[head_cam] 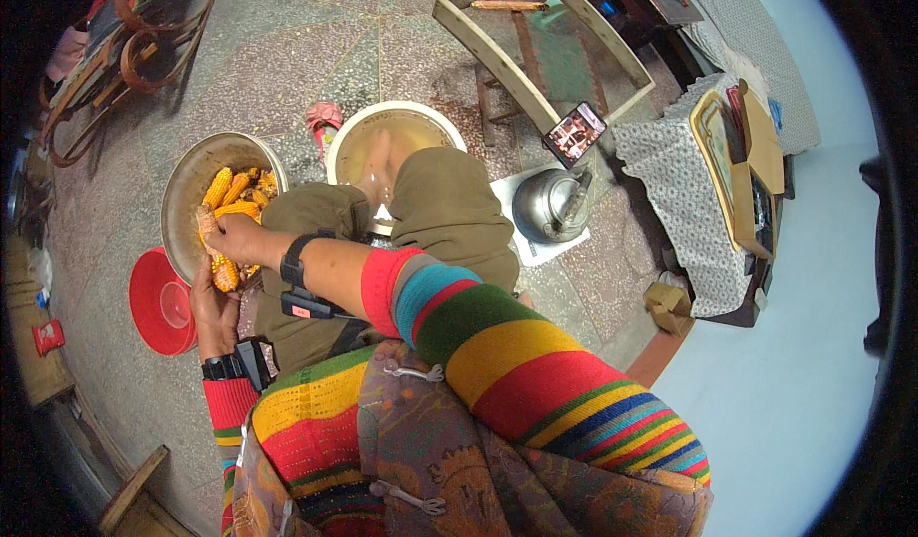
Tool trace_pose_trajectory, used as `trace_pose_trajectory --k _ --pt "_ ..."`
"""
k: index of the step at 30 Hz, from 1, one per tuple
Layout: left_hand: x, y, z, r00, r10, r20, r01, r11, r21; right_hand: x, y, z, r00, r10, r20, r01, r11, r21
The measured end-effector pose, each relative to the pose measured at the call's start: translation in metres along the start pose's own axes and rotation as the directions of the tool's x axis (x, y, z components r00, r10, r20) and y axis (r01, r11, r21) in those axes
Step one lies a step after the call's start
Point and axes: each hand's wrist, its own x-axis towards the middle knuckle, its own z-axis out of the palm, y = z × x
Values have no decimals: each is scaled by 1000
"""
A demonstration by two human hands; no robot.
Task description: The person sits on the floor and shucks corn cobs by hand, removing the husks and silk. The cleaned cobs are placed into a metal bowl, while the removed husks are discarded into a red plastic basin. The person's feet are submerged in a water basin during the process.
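Observation:
Over a large metal pot point(185, 178), my right hand point(244, 239) grips a pale, mostly stripped corn cob point(206, 220). Just below it, my left hand point(213, 307) holds a partly shelled ear of corn point(226, 276), and the cob lies against this ear. Part of the ear is hidden by my fingers. Several yellow ears of corn point(218, 187) lie in the pot, beside my left knee. A red plastic basin point(154, 300) stands on the floor next to the pot, partly behind my left hand.
Bare feet point(379, 160) rest in a white basin of cloudy water point(401, 110). A metal kettle point(551, 205) stands to the right, with a phone point(576, 134) above it. A wood-framed mesh sieve point(495, 63) rests on a stool point(488, 110). A cloth-covered table point(660, 178) stands at right.

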Motion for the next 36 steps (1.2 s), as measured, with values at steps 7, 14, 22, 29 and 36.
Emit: trace_pose_trajectory --k 7,14,22,29,36 --pt "8 1 -4 1000 -11 24 11 1000 -14 1 -1 -4 998 -3 59 0 999 54" --pt "14 0 -3 1000 -22 11 23 999 -49 0 -4 -6 997 48 54 -49 999 6" --pt "9 3 6 1000 -5 -1 5 999 -39 3 0 -2 998 43 -51 -46 998 -48" --pt "4 3 6 997 73 0 -72 997 30 3 -4 -7 998 48 -28 -47 998 31" --pt "6 5 4 999 36 -10 -35 998 45 9 2 -8 999 48 23 -51 992 116"
